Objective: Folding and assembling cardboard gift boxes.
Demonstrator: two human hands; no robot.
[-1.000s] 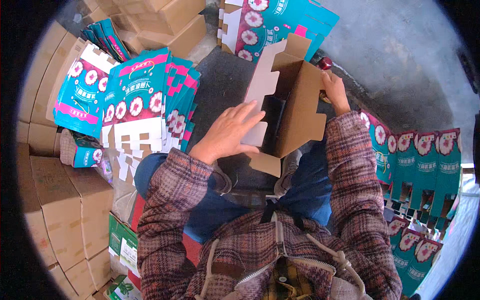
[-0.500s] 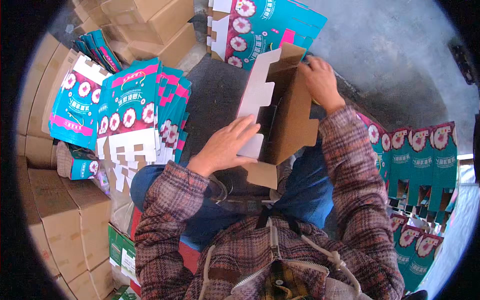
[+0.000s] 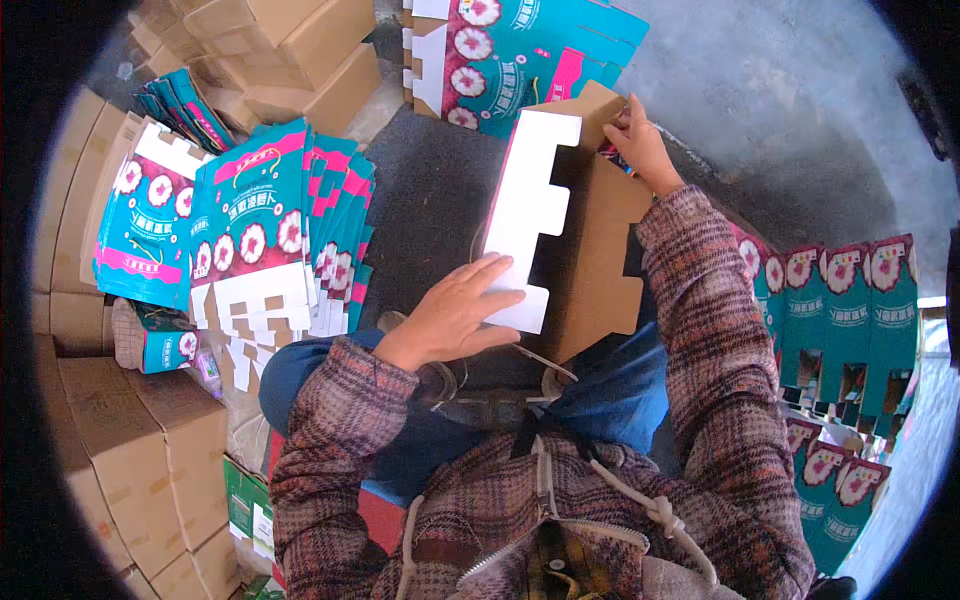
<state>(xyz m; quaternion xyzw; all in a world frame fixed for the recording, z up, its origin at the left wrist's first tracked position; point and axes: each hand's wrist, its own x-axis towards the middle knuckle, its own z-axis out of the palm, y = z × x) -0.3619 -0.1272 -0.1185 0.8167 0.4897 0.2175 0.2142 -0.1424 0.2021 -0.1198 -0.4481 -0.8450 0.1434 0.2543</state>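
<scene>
An unfolded cardboard box (image 3: pixel 600 245), brown inside with a white notched flap (image 3: pixel 530 190), stands tilted with its opening toward me between my knees. My left hand (image 3: pixel 450 315) lies on the lower left end of the flap, its fingers stretched out and the thumb apart. At the box's upper right corner, my right hand (image 3: pixel 643 150) has bent fingers round the edge. A small shiny coloured thing shows beside those fingers, too little of it to name. The box's printed outside faces mostly away from me.
To the left lie stacks of flat teal-and-pink printed cartons (image 3: pixel 250 210), beside piled brown boxes (image 3: pixel 150 440). More flat cartons (image 3: pixel 540 60) lie ahead. Rows of upright teal boxes (image 3: pixel 840 320) stand on the right. A green box (image 3: pixel 245 505) sits at lower left.
The box has turned, so its white flap now shows broader and its lower end flap is no longer in view. My right hand's fingers have lifted and spread slightly at the corner.
</scene>
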